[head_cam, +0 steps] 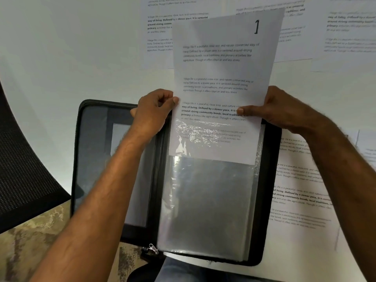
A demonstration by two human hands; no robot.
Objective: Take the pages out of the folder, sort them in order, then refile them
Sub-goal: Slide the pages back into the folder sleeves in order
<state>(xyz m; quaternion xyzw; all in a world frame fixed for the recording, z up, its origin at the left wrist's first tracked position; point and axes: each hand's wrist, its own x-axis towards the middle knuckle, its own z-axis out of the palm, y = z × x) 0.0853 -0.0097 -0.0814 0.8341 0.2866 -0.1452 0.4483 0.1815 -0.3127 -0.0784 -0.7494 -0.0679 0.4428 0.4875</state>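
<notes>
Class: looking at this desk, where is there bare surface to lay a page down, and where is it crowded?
Bare table lies left of the far sheets, above the folder. Crowded: far edge and right side, covered by loose sheets. Both hands, left hand and right hand, hold page 1 over the sleeve.

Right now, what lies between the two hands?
In the head view, only the page marked 1 spans the gap: the left hand pinches its left edge, the right hand its right.
</notes>
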